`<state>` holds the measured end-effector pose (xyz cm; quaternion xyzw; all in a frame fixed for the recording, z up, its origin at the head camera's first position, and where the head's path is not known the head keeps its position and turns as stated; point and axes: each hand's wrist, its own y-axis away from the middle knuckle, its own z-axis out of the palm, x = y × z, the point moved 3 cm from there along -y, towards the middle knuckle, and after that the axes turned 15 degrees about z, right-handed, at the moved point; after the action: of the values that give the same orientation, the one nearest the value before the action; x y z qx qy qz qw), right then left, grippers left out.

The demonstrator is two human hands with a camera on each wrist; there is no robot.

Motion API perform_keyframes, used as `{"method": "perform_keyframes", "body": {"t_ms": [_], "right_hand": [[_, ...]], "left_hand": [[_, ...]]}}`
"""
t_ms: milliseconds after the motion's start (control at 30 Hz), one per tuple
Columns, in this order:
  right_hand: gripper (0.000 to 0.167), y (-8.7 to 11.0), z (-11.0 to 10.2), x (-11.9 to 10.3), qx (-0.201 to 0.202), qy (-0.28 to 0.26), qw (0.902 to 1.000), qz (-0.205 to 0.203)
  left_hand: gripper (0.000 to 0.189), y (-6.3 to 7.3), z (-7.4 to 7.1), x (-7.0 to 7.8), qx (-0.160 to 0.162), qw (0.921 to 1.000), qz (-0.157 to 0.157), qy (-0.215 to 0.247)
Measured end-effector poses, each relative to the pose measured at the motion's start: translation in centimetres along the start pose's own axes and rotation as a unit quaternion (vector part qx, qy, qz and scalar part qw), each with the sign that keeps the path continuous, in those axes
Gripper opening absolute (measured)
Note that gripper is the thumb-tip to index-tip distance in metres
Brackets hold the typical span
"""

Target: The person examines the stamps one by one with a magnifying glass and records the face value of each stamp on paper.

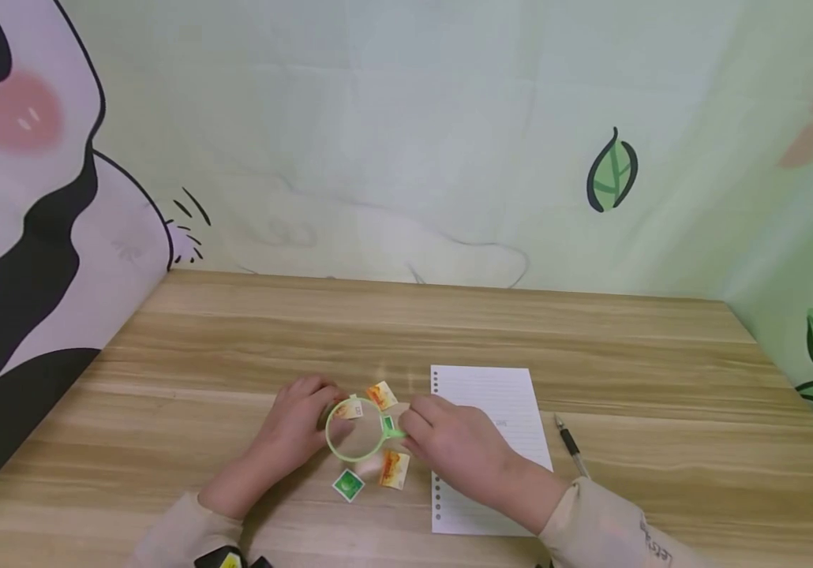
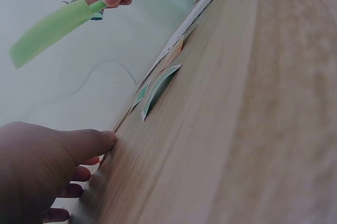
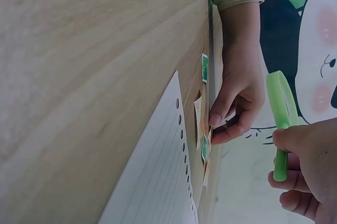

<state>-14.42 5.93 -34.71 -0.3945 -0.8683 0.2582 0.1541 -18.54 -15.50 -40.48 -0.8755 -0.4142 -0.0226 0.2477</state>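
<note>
My right hand (image 1: 456, 442) grips the short handle of a light-green magnifying glass (image 3: 280, 113), holding it above the table. Seen through its lens in the head view is an orange-and-white stamp (image 1: 351, 409). My left hand (image 1: 300, 422) rests at that stamp's left side, its thumb and fingertips low against the table; a firm pinch cannot be made out. Around the lens lie more small stamps: an orange one (image 1: 381, 394) above, another orange one (image 1: 395, 470) to the lower right, a green one (image 1: 348, 485) below, and a green one (image 1: 388, 424) partly covered by the handle.
Lined paper (image 1: 485, 505) with punched holes lies partly under my right forearm. To its right is a black-gripped pen (image 1: 568, 440). The wooden table (image 1: 271, 315) meets a printed backdrop (image 1: 378, 142) with a panda and leaves.
</note>
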Motion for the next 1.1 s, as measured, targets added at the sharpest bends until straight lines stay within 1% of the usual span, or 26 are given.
{"method": "perform_keyframes", "body": {"t_ms": [600,1100], "right_hand": [[0.024,-0.01,-0.05,0.06,0.009,0.006,0.9999,0.010],[0.022,-0.15,-0.21,0.12,0.021,-0.010,0.9996,0.017]], "left_hand": [[0.031,-0.02,0.08,-0.14,0.003,1.0000,-0.001,0.003],[0.037,0.05,0.09,-0.11,0.011,0.9999,0.001,0.007]]}}
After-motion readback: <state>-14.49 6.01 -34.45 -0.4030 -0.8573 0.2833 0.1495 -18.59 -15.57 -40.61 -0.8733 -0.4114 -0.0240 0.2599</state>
